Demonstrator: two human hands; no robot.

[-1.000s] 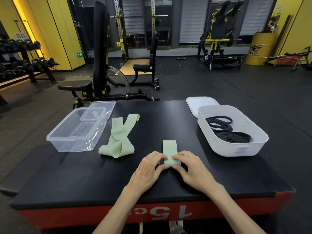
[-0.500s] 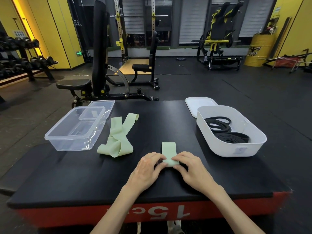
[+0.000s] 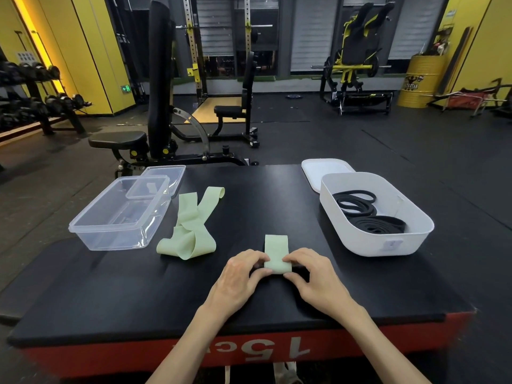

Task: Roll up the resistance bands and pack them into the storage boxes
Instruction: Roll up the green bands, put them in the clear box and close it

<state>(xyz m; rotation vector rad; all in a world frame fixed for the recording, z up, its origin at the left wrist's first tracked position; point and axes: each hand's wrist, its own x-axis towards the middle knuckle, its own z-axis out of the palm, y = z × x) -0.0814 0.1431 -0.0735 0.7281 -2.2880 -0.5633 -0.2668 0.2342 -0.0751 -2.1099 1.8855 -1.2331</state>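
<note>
Fingers [image 3: 256, 259] of the left hand [image 3: 238, 277] and right hand [image 3: 314, 275] pinch the half-rolled band [image 3: 277, 252] at the front of the mat [image 3: 138, 300]; uneven pressure could let it skew or uncoil

The band [image 3: 277, 254] under my fingers looks like smooth, matt green rubber, as does the loose one [image 3: 191, 231] to the left. The far-left box [image 3: 110, 231] is clear glossy plastic; the right box [image 3: 388, 245] is matt white plastic. The platform [image 3: 138, 295] top is matt black.
</note>
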